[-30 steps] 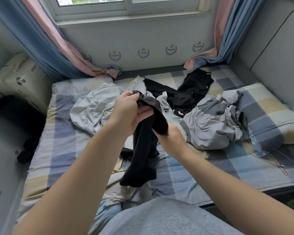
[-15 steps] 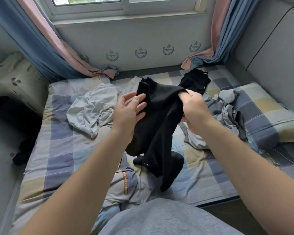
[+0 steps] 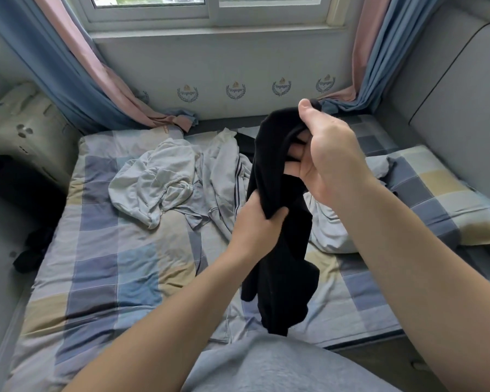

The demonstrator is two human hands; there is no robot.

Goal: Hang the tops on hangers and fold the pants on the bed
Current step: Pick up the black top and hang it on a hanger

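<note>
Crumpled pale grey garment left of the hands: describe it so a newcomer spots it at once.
Under the window lies the checked bed. On its far half, left of the black garment held up, sits the pale grey garment in a crumpled heap. Unlike the striped grey garment on its right, it is plain.

A black garment (image 3: 283, 264) is held above the checked bed (image 3: 111, 264) by 2 hands — its top is gripped by the right hand (image 3: 326, 157), its middle by the left hand (image 3: 255, 222), lower down. Pale grey clothes (image 3: 153, 182) are strewn crumpled behind it.
</note>
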